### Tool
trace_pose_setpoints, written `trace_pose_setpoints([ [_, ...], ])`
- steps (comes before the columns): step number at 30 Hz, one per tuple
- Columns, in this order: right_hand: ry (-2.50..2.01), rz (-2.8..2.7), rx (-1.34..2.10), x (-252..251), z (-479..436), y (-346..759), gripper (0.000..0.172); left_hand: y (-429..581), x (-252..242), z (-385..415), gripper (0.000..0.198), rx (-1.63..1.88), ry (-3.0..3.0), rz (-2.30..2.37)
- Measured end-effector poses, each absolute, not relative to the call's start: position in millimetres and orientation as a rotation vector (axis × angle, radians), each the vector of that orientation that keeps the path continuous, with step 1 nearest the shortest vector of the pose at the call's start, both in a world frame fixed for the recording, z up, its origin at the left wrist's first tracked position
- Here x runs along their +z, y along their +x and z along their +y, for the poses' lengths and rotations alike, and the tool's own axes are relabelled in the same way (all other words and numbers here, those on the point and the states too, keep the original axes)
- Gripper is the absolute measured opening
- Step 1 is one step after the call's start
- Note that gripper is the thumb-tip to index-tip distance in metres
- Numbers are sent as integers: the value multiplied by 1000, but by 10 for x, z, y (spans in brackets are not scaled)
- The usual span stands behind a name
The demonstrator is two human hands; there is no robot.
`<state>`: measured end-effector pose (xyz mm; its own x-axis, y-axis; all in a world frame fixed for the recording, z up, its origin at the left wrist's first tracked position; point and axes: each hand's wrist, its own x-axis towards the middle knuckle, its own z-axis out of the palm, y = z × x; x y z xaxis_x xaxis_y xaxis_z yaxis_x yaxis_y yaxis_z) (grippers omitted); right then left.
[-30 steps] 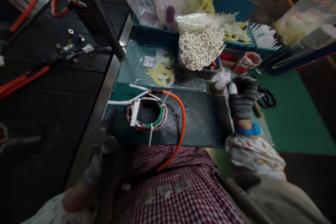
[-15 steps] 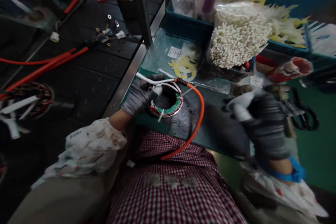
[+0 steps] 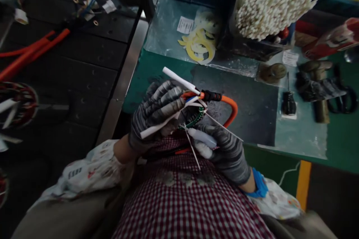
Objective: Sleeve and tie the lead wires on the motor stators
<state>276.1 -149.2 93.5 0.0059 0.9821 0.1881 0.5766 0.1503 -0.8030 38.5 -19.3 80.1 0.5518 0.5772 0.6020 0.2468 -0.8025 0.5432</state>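
**Where the hands work:** over the near edge of a green workbench (image 3: 157, 71), just above a red-checked apron (image 3: 190, 201), with a black perforated bench (image 3: 84, 56) off to the left.

**Around them:** a dark mat (image 3: 238, 119) ahead; beyond it, yellow paper rings (image 3: 199, 44) on a clear plastic sheet (image 3: 165, 33), and a bag of white-tipped pieces (image 3: 275, 3); to the right, a screwdriver (image 3: 288, 104) and black-handled scissors (image 3: 343, 101).

**Ring:** a green-edged coil ring (image 3: 193, 119) lifted above the mat, between both hands, mostly hidden.

**Left hand:** gloved left hand (image 3: 155, 114) closed around the ring and its wires.

**Right hand:** gloved right hand (image 3: 227, 153) closed on a pale plastic tube (image 3: 202, 138), right beside the ring; any contact with the ring hidden.

**Wires:** an orange cable (image 3: 228, 106) running through a black sleeve (image 3: 211, 96) into thin wires, alongside a white sleeve (image 3: 179, 80).

**Done and left:** cable apparently joined; a thin white tie tail (image 3: 223, 127) sticking out, seemingly uncut; ring's far side impossible to judge.
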Motion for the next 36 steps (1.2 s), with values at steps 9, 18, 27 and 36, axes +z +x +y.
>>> trace_pose_setpoints([
  [9, -1567, -1762, 765, 1221, -1337, 2753, 25, 371, 717, -276, 53, 1232, 2546, 584],
  [18, -1610, -1870, 420, 1233, -1306, 2820, 24, 423, 818, -221, 53, 1173, 2501, 583],
  [27, -1783, -1849, 378, 1318, -1244, 3096, 23, 864, 1233, -9, 44, 768, 2571, 677],
  [36, -1934, -1835, 124, 1319, -1184, 3239, 40, 1251, 1438, 300, 40, 645, 2502, 703],
])
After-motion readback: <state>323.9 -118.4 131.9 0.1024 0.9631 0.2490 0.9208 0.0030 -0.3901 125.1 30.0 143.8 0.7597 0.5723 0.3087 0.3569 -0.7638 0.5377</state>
